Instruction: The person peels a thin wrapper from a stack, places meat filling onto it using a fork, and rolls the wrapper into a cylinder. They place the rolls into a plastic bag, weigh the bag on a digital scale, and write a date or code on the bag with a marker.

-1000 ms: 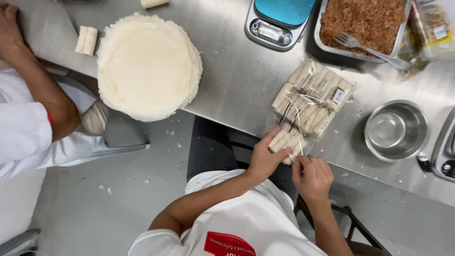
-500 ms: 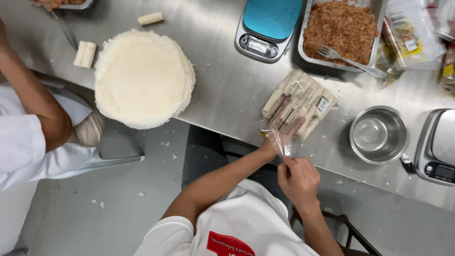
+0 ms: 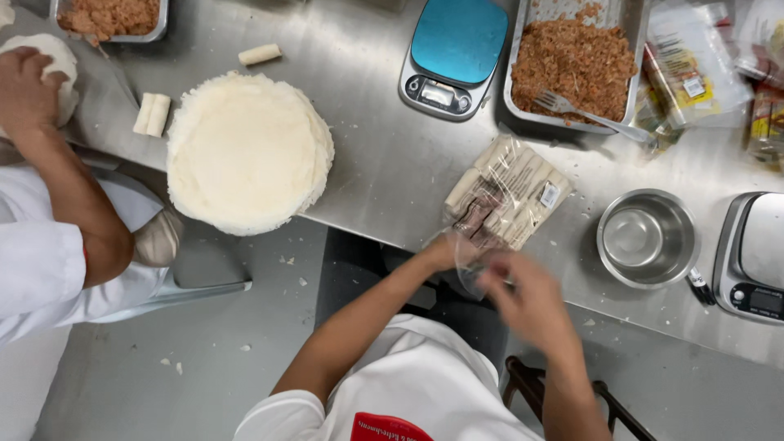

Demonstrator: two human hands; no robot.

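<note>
On the steel table (image 3: 367, 175) sits a thick round stack of pale wrappers (image 3: 247, 151), with two small rolled pieces (image 3: 153, 113) just beside it and another roll (image 3: 260, 55) farther back. A blue-topped scale (image 3: 453, 57) stands next to a metal tray of shredded filling (image 3: 576, 61) with a fork (image 3: 588, 113) in it. An empty steel bowl (image 3: 645, 238) rests near a second scale (image 3: 751, 257).
</note>
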